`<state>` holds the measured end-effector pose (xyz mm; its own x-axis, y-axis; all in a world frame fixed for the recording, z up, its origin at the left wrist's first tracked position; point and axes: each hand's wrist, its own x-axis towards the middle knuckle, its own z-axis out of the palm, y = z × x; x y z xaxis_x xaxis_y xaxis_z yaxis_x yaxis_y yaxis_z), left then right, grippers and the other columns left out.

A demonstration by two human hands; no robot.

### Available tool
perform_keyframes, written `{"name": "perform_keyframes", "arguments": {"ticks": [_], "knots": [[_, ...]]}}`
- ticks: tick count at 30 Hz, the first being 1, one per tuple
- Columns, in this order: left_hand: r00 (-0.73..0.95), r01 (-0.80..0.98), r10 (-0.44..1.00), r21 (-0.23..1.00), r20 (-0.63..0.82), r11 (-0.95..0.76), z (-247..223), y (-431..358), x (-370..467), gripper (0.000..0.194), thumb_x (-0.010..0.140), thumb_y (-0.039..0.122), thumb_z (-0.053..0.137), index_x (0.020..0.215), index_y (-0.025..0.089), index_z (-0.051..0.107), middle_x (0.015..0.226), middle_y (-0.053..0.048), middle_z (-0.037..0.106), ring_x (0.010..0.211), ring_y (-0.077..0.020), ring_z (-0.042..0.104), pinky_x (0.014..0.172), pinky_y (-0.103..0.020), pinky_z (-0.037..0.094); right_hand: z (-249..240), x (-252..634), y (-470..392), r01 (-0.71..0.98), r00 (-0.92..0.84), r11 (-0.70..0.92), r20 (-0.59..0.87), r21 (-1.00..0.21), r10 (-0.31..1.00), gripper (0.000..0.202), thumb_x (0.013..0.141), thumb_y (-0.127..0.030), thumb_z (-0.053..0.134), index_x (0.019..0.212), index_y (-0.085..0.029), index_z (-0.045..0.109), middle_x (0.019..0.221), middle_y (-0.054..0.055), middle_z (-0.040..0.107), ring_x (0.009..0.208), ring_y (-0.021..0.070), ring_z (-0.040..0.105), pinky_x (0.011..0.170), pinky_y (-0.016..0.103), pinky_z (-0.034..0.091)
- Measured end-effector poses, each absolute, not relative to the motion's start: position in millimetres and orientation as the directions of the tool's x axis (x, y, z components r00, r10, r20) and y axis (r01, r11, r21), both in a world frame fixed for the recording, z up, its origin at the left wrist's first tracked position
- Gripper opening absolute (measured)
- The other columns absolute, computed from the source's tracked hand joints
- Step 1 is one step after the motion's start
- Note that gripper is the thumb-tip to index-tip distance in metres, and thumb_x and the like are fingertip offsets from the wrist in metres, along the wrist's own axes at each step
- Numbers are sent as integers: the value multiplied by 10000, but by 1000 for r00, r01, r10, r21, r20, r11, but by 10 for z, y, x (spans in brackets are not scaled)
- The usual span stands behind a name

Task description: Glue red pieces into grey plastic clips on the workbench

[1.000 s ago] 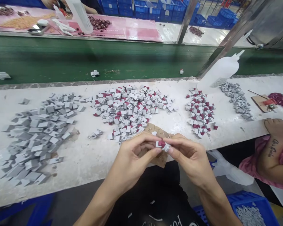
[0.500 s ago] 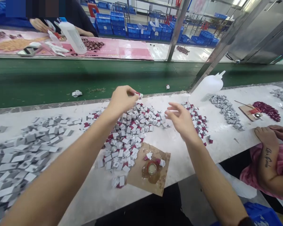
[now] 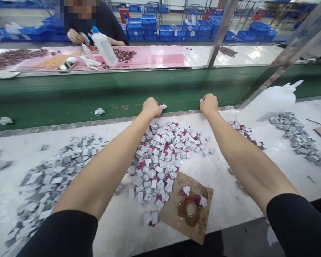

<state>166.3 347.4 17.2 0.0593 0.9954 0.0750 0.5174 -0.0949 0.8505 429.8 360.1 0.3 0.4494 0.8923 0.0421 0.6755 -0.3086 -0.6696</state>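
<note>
My left hand [image 3: 152, 107] reaches over the far edge of the white table, beside the green belt. Its fingers are closed on a small white plastic piece [image 3: 164, 106], which sticks out to the right of the fingertips. To the right, my right hand [image 3: 209, 103] is over the belt's near edge, fingers pinched on another small white piece [image 3: 201, 100], mostly hidden by them. Below both hands spreads a heap of small white-and-dark-red pieces [image 3: 160, 153]. Larger grey blocks [image 3: 56, 175] lie to the left, partly behind my left forearm.
A wet cardboard sheet [image 3: 173, 214] bears a round cap [image 3: 190, 210] and a few pieces. A white bottle [image 3: 270, 103] leans at right, near a metal post [image 3: 256, 87]. Loose pieces [image 3: 99, 111] lie on the green belt [image 3: 56, 96]. Across it, a person [image 3: 109, 21] works.
My right hand has moved forward from above the table to the belt's edge and closed on the white piece there. My left hand stays near the edge with its piece. The view has swung left.
</note>
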Motion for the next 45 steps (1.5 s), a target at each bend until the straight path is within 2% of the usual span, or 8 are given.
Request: {"name": "perform_keyframes", "arguments": {"ticks": [5, 11, 17, 22, 27, 32, 37, 45], "knots": [[-31, 565, 999, 824, -17, 32, 481, 2819, 1569, 215, 1018, 56, 721, 1223, 117, 730, 1221, -195, 782, 1085, -296, 739, 1053, -501, 590, 161, 4115, 3377, 666, 342, -171, 94, -726, 935, 78, 908, -80, 770, 903, -157, 782, 1085, 181, 818, 1138, 355, 766, 1134, 526, 574], [52, 385, 999, 923, -3, -18, 737, 1318, 1585, 324, 1162, 314, 613, 1459, 205, 684, 1253, -118, 781, 1094, -246, 735, 930, -376, 598, 489, 3699, 1842, 517, 68, 100, 158, -850, 985, 71, 842, -191, 773, 893, -225, 809, 847, 49, 789, 817, 249, 755, 851, 418, 673], [146, 39, 983, 994, -110, 105, 576, 66, 1671, 215, 1173, 378, 629, 1124, 239, 785, 1042, -53, 799, 947, -209, 756, 881, -353, 607, 509, 3585, 209, 211, -152, 185, 154, -960, 976, 114, 1013, -257, 786, 1018, -306, 889, 997, 76, 804, 846, 234, 818, 670, 279, 694], [123, 243, 989, 968, -88, 56, 477, -420, 1411, 240, 1189, 377, 602, 1322, 280, 777, 1214, -77, 813, 1120, -237, 784, 1018, -390, 636, 333, 3641, -233, 278, -191, 157, 105, -948, 976, 100, 1043, -345, 849, 1104, -318, 923, 1130, 109, 870, 981, 301, 882, 713, 314, 749], [-239, 834, 969, 524, 63, 171, 269, -649, 521, 399, 1150, 335, 486, 1429, 217, 746, 1353, -187, 776, 1283, -411, 710, 1111, -612, 594, 188, 3868, -456, 401, -19, 159, 165, -902, 986, 134, 1024, -428, 859, 1057, -332, 947, 1071, 93, 895, 930, 315, 875, 736, 368, 754], [-238, 961, 959, 184, 154, 208, 41, -716, -178, 484, 1110, 281, 412, 1456, 210, 744, 1499, -205, 755, 1256, -451, 699, 1138, -641, 533, 92, 3958, -621, 425, 74, 81, 124, -902, 989, 151, 1034, -439, 858, 1105, -337, 943, 1118, 96, 875, 988, 324, 854, 776, 406, 734], [-264, 945, 951, 242, 163, 220, -44, -614, -278, 398, 1114, 427, 451, 1214, 220, 777, 1204, -209, 804, 1165, -460, 705, 1073, -629, 550, 79, 3880, -636, 415, 86, 69, 114, -907, 990, 117, 1075, -383, 826, 1122, -349, 928, 1116, 69, 856, 989, 280, 831, 864, 403, 705], [-305, 708, 952, 674, 20, 213, -101, -636, 169, 336, 997, 587, 763, 1101, 274, 825, 998, -46, 733, 792, -232, 703, 805, -381, 617, 127, 3817, -566, 431, 62, 97, 137, -897, 989, 122, 1097, -308, 797, 1128, -328, 913, 1110, 66, 848, 1011, 263, 838, 866, 380, 696]]}}
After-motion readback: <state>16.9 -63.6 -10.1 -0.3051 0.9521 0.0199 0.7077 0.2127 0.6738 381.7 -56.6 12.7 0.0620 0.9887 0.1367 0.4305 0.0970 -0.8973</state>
